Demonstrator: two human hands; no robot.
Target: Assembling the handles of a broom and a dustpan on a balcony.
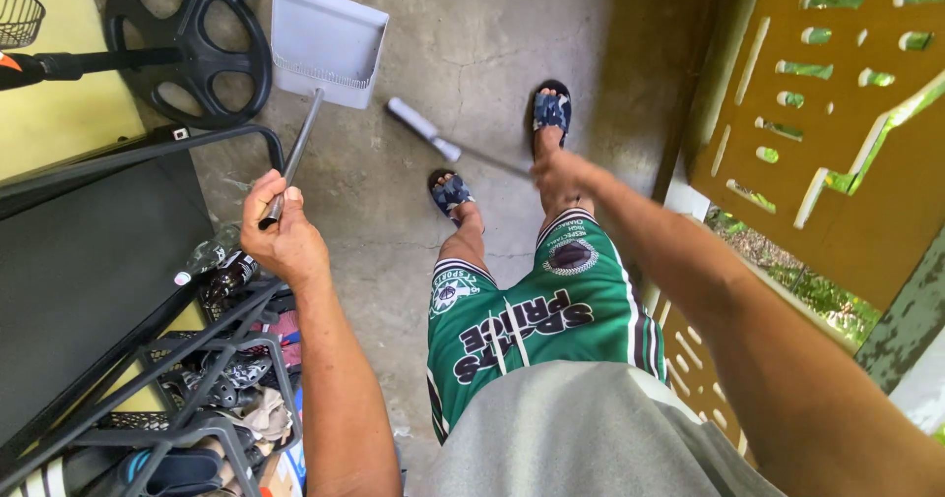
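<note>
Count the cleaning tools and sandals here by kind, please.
Long-handled dustpan, held by the left hand: 1
Broom, held by the right hand: 1
Blue patterned sandals: 2
Total: 4

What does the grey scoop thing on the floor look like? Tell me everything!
The dustpan is a light grey, plastic-looking tray with raised walls and a toothed ridge along its rear edge. It rests on the bare concrete floor. A long dark handle rises from its back edge, and the left hand holds the handle's top.

Matt grey plastic dustpan [325, 39], metal handle [295, 153]; rough concrete floor [472, 34].
</note>
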